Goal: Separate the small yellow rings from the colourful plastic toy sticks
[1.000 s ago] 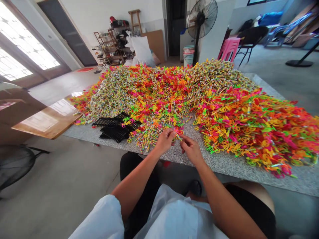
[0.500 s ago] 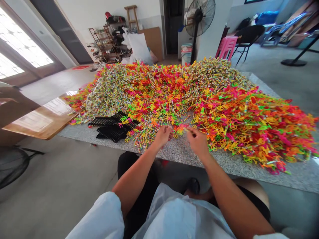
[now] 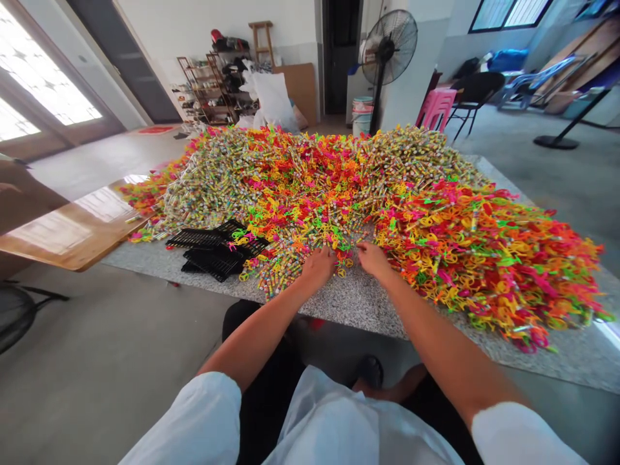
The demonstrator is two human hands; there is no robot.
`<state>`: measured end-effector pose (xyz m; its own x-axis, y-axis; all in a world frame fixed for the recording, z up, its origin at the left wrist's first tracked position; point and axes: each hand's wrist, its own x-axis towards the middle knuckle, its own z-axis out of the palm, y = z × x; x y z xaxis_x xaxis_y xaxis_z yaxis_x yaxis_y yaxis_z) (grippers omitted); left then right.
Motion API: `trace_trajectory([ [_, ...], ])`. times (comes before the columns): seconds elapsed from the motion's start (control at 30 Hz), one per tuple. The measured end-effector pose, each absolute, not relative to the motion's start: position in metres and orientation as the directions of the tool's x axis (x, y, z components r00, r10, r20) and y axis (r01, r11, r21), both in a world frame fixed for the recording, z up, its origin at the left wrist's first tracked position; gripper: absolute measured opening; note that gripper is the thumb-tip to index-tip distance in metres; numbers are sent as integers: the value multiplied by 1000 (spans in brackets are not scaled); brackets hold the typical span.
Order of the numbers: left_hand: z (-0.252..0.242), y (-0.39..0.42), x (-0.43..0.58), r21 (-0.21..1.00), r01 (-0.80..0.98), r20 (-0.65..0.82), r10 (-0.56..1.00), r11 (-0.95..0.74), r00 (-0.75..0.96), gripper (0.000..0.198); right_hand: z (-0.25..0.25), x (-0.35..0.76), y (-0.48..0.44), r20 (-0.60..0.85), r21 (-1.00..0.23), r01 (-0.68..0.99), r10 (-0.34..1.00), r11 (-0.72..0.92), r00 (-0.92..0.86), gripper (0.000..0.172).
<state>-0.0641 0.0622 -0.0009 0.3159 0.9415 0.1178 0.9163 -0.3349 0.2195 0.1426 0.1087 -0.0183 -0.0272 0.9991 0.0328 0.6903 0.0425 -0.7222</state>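
A speckled grey table (image 3: pixel 358 310) bears a wide heap of small patterned tubes (image 3: pixel 208 181) mixed with bright plastic pieces in red, orange, yellow, green and pink (image 3: pixel 465 258). My left hand (image 3: pixel 320 266) touches the near edge of the heap, its fingers bent among tubes and coloured pieces; what they hold, if anything, is too small to tell. Just to the right, my right hand (image 3: pixel 372 258) is low over the table with thumb and forefinger close together, and anything between them cannot be made out. Left of both hands lie stacked black plastic grids (image 3: pixel 217 252).
A wooden board (image 3: pixel 62 232) adjoins the table at the left. Behind stand a fan (image 3: pixel 385 48), a white sack (image 3: pixel 276 100), shelves (image 3: pixel 203 84), pink stools (image 3: pixel 438 106) and a black chair (image 3: pixel 477 90). My knees are under the table's front edge.
My hands have lowered toward the table. The colourful pieces that hung between them are no longer held up there. My right hand has turned palm down, and the view has shifted slightly.
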Motion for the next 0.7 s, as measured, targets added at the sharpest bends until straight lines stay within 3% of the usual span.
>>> trace_trajectory([
  [0.1, 0, 68, -75, 325, 884, 199, 938, -336, 283, 20, -32, 131, 124, 56, -645, 760, 997, 79, -56, 41],
  [0.2, -3, 71, -94, 531, 807, 272, 954, -257, 125, 16, -31, 128, 140, 40, -498, 866, 999, 45, -29, 44],
  [0.27, -9, 70, -106, 733, 663, 207, 978, -151, -6, 14, -30, 126, 150, 11, -400, 917, 1000, 4, 1, 40],
  [0.37, -19, 62, -118, 958, 285, 17, 998, 0, -58, 24, -30, 120, 164, -21, -372, 928, 1000, -29, 23, 37],
  [0.43, -23, 54, -120, 992, 120, -22, 999, 27, -47, 29, -31, 117, 172, -27, -378, 925, 999, -51, 45, 44],
  [0.5, -24, 45, -118, 994, 109, 13, 997, -4, -78, 30, -33, 114, 181, -38, -388, 918, 997, -83, 74, 50],
  [0.7, -12, 28, -108, 901, 408, 216, 967, -145, -133, 18, -33, 116, 193, -31, -569, 820, 998, -55, 46, 36],
])
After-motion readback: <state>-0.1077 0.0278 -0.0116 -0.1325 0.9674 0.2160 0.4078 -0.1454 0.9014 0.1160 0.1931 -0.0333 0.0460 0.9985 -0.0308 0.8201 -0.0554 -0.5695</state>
